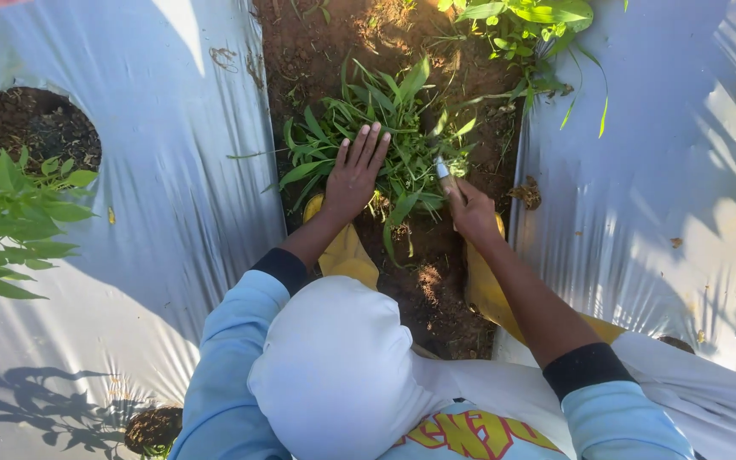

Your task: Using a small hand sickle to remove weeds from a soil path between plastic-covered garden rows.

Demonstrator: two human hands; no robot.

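My left hand rests flat, fingers together and stretched, on a clump of green weeds growing in the bare soil furrow. My right hand is closed around the wooden handle of a small hand tool; its metal end points into the weeds, and its blade is hidden among the leaves. Both forearms reach forward from light blue sleeves with black cuffs. My knees in white cloth and yellow boots sit below the hands.
Silver plastic mulch sheets cover raised beds left and right of the furrow. A planting hole with soil and a leafy plant are at left. More weeds grow at the far end.
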